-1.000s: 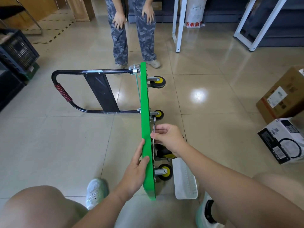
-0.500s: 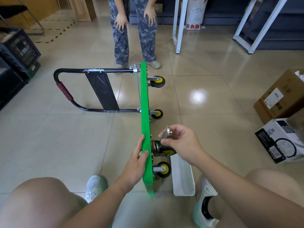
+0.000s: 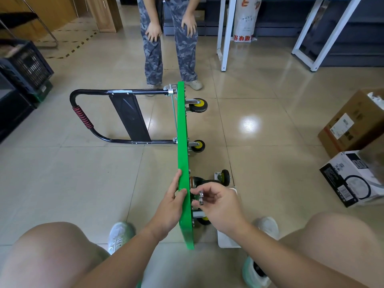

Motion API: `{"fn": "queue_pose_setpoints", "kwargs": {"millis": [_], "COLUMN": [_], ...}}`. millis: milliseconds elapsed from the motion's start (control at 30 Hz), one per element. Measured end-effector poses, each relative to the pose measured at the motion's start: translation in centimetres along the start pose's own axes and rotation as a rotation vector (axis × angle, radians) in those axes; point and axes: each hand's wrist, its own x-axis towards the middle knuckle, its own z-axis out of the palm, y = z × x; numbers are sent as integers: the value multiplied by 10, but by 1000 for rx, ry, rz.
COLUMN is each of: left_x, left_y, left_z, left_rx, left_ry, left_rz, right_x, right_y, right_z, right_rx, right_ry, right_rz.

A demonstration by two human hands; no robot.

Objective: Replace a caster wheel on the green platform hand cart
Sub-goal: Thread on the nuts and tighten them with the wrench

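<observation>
The green platform cart (image 3: 182, 142) stands on its side edge, with the black folding handle (image 3: 104, 115) lying out to the left. Yellow-hubbed caster wheels stick out on its right: one far (image 3: 199, 104), one in the middle (image 3: 198, 146), one near (image 3: 204, 220). A dark caster (image 3: 196, 181) sits against the underside just above my hands. A loose caster (image 3: 224, 177) lies on the floor. My left hand (image 3: 171, 204) grips the platform's edge. My right hand (image 3: 220, 202) pinches a small metal wrench (image 3: 201, 197) close to the underside.
A white tray (image 3: 227, 239) lies on the tiles under my right forearm. A person in camouflage trousers (image 3: 170, 48) stands at the cart's far end. Cardboard boxes (image 3: 353, 173) sit at the right, black crates (image 3: 25, 65) at the left, and white frame legs (image 3: 226, 34) behind.
My right hand came off the platform's upper underside with the wrench and moved down and nearer, beside my left hand. The loose caster on the floor is now in sight.
</observation>
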Motion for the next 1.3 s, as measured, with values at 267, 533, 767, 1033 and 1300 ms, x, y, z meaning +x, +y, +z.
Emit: {"fn": "queue_pose_setpoints", "kwargs": {"millis": [267, 533, 767, 1033, 1300], "left_x": [0, 2, 7, 9, 5], "left_y": [1, -3, -9, -10, -6], "left_z": [0, 0, -4, -4, -1], "left_rx": [15, -2, -22, -16, -8], "left_ry": [26, 8, -15, -15, 7], "left_rz": [-7, -16, -5, -22, -20], "right_x": [18, 88, 120, 120, 49], "right_y": [-5, -17, -8, -29, -39], "right_z": [3, -1, -3, -19, -32], "right_rx": [0, -137, 12, 64, -105], "right_ry": [-19, -6, -59, -40, -60], "right_rz": [32, 120, 369, 296, 129]}}
